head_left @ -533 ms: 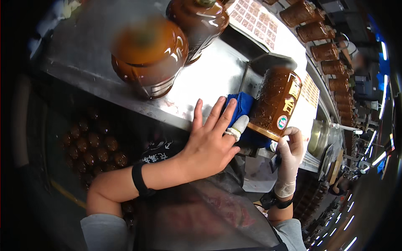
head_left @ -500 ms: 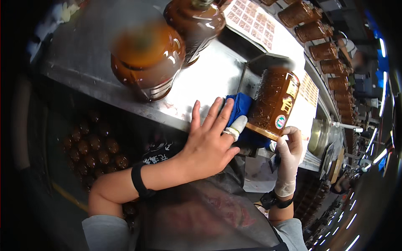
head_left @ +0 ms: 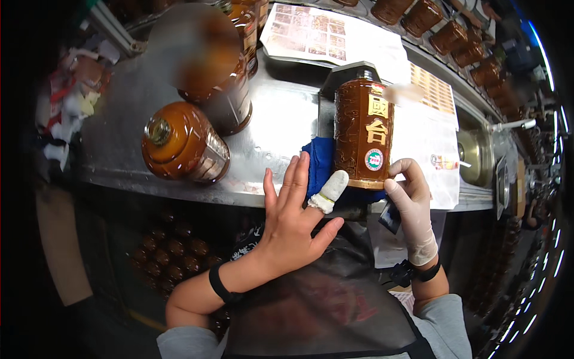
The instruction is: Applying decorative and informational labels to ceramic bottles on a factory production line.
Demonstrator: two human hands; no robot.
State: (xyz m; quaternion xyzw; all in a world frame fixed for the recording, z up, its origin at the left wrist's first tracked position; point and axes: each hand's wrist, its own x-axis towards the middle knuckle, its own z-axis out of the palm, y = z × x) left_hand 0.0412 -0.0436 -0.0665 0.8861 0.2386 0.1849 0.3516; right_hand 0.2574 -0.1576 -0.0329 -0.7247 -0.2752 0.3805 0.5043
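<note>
A brown glazed bottle (head_left: 362, 131) with raised gold characters and a small round green-and-white emblem lies on its side, its base toward me. It rests in a dark metal cradle (head_left: 326, 90) lined with blue cloth (head_left: 321, 161). My left hand (head_left: 296, 224) is open beside the cloth, fingers spread, a white fingertip cover on the index finger; it holds nothing. My right hand (head_left: 412, 203), in a thin pale glove, pinches the bottle's lower right corner between thumb and index finger. Below that thumb shows a small dark flat piece (head_left: 390, 216); what bears it is unclear.
Brown bottles (head_left: 182, 143) stand on the metal table (head_left: 269, 119) at left. Label sheets (head_left: 329, 36) lie behind the cradle, more at right. A sink (head_left: 475, 152) with a tap is at far right. Rows of bottles (head_left: 451, 36) line the back; others are below the table.
The view has swung, so the table and bottle appear straighter and further left. My left hand stays spread beside the blue cloth, and my right stays at the bottle's base corner.
</note>
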